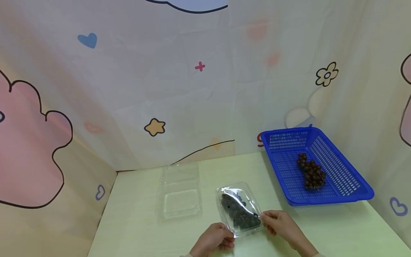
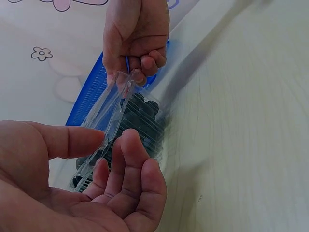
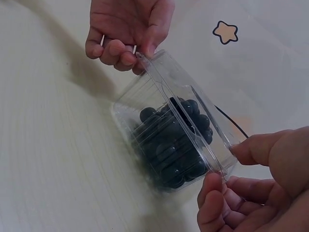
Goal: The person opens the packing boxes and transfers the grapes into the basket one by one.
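Note:
A clear plastic clamshell box (image 1: 231,188) with a bunch of dark grapes (image 1: 241,213) inside is held at its near corners. My left hand (image 1: 216,237) pinches the near left corner between thumb and fingers. At the near right corner my right hand (image 1: 282,226) grips the rim, its thumb on the lid side in the right wrist view. The lid lies over the grapes; in the right wrist view a narrow gap shows between lid edge and base rim near the right thumb (image 3: 244,152). In the left wrist view, the box is tilted and partly hidden by the left fingers (image 2: 133,169).
A blue plastic basket (image 1: 279,175) at the right holds a bunch of reddish-brown grapes (image 1: 310,173). Left of the box lies another transparent clamshell box (image 1: 181,201), opened flat on the pale table (image 1: 135,228). A printed cloth (image 1: 199,100) hangs behind and at both sides.

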Demonstrator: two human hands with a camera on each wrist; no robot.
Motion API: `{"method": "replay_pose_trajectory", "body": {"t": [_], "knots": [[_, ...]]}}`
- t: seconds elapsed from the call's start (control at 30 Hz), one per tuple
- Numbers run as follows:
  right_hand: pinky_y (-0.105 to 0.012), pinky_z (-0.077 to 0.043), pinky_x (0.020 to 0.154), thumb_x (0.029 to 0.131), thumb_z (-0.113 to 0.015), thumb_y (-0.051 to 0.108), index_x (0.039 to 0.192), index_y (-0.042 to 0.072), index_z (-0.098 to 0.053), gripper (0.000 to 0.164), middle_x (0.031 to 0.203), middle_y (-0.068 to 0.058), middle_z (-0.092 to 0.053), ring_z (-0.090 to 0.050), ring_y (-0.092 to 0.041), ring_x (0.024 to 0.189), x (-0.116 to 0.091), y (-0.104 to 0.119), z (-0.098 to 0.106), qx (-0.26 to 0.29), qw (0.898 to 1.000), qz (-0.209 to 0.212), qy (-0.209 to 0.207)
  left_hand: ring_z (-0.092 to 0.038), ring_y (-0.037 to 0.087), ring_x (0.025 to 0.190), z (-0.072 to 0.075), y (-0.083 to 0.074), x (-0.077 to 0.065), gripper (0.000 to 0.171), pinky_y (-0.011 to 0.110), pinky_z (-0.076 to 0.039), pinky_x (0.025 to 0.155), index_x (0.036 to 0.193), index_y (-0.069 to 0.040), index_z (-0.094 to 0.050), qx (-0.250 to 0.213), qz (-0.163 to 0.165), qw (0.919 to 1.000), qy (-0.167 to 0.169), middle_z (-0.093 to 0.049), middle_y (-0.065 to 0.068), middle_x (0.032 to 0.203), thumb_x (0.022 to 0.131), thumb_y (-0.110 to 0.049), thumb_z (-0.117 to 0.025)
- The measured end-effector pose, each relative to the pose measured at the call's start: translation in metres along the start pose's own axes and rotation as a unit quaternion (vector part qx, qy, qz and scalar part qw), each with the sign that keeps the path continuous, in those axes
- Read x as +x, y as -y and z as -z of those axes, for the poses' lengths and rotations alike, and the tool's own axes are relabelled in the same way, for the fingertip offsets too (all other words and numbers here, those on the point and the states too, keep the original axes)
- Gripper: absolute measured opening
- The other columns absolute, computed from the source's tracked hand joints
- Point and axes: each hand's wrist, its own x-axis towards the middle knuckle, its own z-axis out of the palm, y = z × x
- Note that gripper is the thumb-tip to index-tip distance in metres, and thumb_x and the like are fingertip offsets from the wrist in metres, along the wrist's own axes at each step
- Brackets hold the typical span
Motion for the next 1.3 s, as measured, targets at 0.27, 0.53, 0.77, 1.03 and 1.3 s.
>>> {"method": "replay_pose_trajectory", "body": {"t": [0.27, 0.53, 0.77, 1.03, 1.3], "knots": [[-0.024, -0.045, 0.056, 0.105, -0.061, 0.018, 0.112, -0.009, -0.069, 0.029, 0.070, -0.002, -0.055, -0.050, -0.012, 0.063, 0.001, 0.005, 0.004, 0.000, 1.000, 0.002, 0.011, -0.062, 0.011, 0.062, -0.004, 0.001, -0.001, 0.011, 0.024, -0.056, 0.064, 0.085, -0.004, -0.063, 0.021, 0.017, 0.9996, 0.006, -0.063, 0.004, 0.077, 0.095, -0.008, -0.065], [-0.024, -0.043, 0.056, 0.106, -0.058, 0.017, 0.122, -0.014, -0.066, 0.035, 0.070, -0.001, -0.054, -0.049, -0.011, 0.062, 0.008, 0.002, 0.009, -0.015, 1.000, 0.015, 0.013, -0.061, 0.011, 0.061, -0.011, 0.004, -0.003, 0.015, 0.021, -0.053, 0.061, 0.083, -0.004, -0.064, 0.011, 0.031, 0.9994, 0.012, -0.063, 0.004, 0.074, 0.095, -0.011, -0.068], [-0.023, -0.043, 0.056, 0.105, -0.059, 0.016, 0.119, -0.012, -0.068, 0.032, 0.070, -0.001, -0.053, -0.049, -0.011, 0.062, 0.009, 0.006, 0.012, -0.016, 0.999, 0.036, 0.020, -0.059, 0.010, 0.062, -0.016, 0.004, -0.004, 0.020, 0.021, -0.052, 0.061, 0.080, -0.006, -0.065, 0.042, 0.037, 0.9983, 0.016, -0.063, 0.002, 0.072, 0.096, -0.017, -0.069], [-0.023, -0.040, 0.056, 0.106, -0.057, 0.015, 0.124, -0.015, -0.065, 0.036, 0.067, 0.000, -0.050, -0.045, -0.010, 0.060, 0.010, 0.007, 0.015, -0.021, 0.999, 0.036, 0.029, -0.057, 0.008, 0.062, -0.018, 0.004, -0.006, 0.024, 0.021, -0.050, 0.059, 0.079, -0.007, -0.066, 0.099, 0.023, 0.9948, 0.010, -0.064, -0.001, 0.070, 0.096, -0.023, -0.072], [-0.023, -0.040, 0.056, 0.107, -0.055, 0.012, 0.124, -0.019, -0.062, 0.037, 0.068, 0.000, -0.050, -0.046, -0.009, 0.061, 0.012, 0.009, 0.017, -0.021, 0.998, 0.048, 0.034, -0.059, 0.008, 0.064, -0.015, 0.001, -0.005, 0.022, 0.024, -0.054, 0.063, 0.083, -0.006, -0.071, 0.128, 0.017, 0.9914, 0.020, -0.064, -0.002, 0.071, 0.096, -0.024, -0.074]]}}
